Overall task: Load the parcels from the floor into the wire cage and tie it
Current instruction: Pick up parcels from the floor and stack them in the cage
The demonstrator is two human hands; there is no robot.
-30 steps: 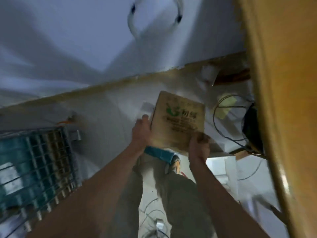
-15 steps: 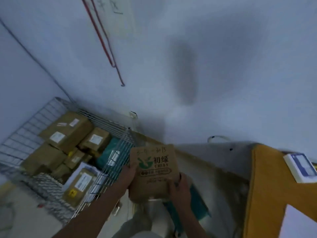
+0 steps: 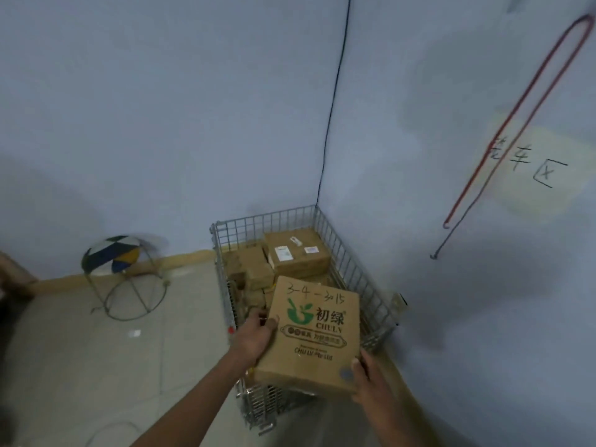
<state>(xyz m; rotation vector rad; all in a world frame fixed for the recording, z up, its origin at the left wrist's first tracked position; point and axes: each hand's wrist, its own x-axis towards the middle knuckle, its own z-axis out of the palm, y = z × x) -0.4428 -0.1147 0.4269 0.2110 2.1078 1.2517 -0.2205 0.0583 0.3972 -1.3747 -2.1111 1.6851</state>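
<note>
Parcel [image 3: 314, 333] hovering over wire cage [image 3: 351, 262]; left hand [image 3: 254, 337] and right hand [image 3: 371, 382] both gripping its edges.

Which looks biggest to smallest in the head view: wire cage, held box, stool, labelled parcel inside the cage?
1. wire cage
2. held box, though it is nearest the camera, which inflates it
3. stool
4. labelled parcel

The stool and parcel are close, so that order is unsure.

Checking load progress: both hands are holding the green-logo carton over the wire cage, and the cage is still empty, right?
Not empty. The head view shows both hands, left hand and right hand, holding the green-logo carton over the wire cage, but brown parcels already lie inside it.
</note>
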